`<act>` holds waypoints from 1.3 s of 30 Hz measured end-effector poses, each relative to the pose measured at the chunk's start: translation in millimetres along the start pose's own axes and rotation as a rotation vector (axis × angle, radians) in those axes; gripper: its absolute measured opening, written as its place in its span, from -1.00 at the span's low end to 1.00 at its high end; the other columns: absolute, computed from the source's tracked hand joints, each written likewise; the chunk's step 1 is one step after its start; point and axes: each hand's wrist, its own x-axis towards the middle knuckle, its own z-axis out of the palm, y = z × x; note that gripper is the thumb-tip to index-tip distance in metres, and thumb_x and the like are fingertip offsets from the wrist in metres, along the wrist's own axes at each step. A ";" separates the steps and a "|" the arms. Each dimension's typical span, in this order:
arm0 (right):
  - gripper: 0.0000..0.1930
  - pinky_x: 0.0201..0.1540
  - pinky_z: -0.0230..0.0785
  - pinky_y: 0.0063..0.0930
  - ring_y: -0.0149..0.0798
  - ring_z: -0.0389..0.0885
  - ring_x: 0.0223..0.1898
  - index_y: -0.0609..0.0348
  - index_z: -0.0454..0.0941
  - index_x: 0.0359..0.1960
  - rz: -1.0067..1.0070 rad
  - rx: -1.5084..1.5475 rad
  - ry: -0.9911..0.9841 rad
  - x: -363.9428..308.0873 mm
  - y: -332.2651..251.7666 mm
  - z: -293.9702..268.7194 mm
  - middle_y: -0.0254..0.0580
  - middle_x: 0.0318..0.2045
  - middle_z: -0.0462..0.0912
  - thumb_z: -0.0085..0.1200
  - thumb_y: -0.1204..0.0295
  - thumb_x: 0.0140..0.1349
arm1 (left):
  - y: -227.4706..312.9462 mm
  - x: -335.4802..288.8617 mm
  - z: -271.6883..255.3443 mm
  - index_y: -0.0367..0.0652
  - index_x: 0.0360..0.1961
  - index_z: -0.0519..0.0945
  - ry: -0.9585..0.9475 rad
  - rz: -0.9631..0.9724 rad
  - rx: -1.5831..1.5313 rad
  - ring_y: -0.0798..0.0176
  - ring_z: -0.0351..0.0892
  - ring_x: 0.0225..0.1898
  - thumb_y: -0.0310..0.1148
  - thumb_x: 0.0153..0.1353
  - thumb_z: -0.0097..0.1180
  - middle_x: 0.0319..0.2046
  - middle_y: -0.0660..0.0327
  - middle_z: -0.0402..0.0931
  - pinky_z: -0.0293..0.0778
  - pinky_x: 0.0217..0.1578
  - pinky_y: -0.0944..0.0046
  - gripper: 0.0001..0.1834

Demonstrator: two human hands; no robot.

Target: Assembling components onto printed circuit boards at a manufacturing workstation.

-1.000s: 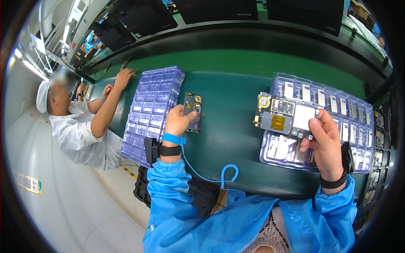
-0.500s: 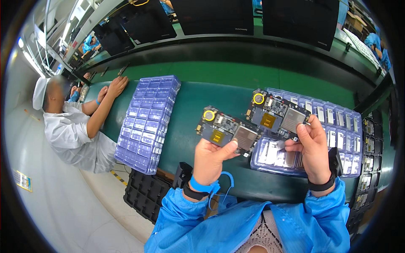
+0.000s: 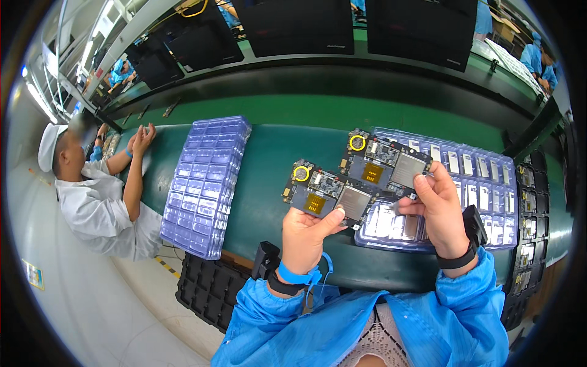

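Observation:
My left hand [image 3: 306,238] pinches a black circuit board [image 3: 327,197] at its lower edge, thumb on top. This board carries a yellow ring, a gold contact patch and a silver metal shield. A second board of the same look [image 3: 384,164] is gripped at its right end by my right hand [image 3: 440,211]. Both boards are held face up above the bench, side by side, the right one slightly farther away. Their neighbouring edges overlap or nearly touch; I cannot tell which. Under the right board lies a clear bluish plastic tray [image 3: 498,214] with parts in its pockets.
A tall stack of clear bluish trays [image 3: 205,183] stands left on the green bench [image 3: 275,144]. Black trays with boards [image 3: 529,229] lie at the far right, another black tray [image 3: 205,287] below the bench. A person in white [image 3: 98,202] sits left. Dark monitors [image 3: 293,27] line the back.
The right board has come left and closer to the left board. My view has shifted slightly. The person at left has raised their hands from the bench.

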 end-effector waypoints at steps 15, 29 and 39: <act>-0.83 -0.41 0.48 -0.61 -0.42 0.55 -0.44 0.18 0.30 -0.17 0.016 -0.020 -0.025 0.7 -1.6 1.5 -0.20 -0.31 0.53 -0.12 0.41 0.26 | 2.7 -5.3 0.2 -0.26 -0.15 0.41 0.040 0.026 0.042 0.32 0.55 -0.30 -0.66 0.03 0.07 -0.28 0.16 0.52 0.58 -0.35 0.33 -0.68; -0.85 -0.43 0.48 -0.62 -0.44 0.54 -0.46 0.16 0.28 -0.20 0.026 0.001 -0.009 0.9 -0.2 2.8 -0.21 -0.32 0.53 -0.12 0.41 0.26 | 6.1 -4.7 4.2 -0.26 -0.13 0.40 0.019 0.007 0.022 0.31 0.54 -0.28 -0.66 0.02 0.07 -0.26 0.17 0.51 0.57 -0.31 0.32 -0.67; -0.84 -0.48 0.48 -0.63 -0.46 0.55 -0.54 0.11 0.28 -0.17 -0.007 -0.027 0.044 1.6 1.5 4.3 -0.24 -0.37 0.53 -0.10 0.38 0.25 | 4.8 -1.9 -8.2 -0.24 -0.12 0.40 0.037 0.030 -0.012 0.32 0.54 -0.26 -0.61 0.03 0.11 -0.26 0.19 0.51 0.57 -0.33 0.35 -0.66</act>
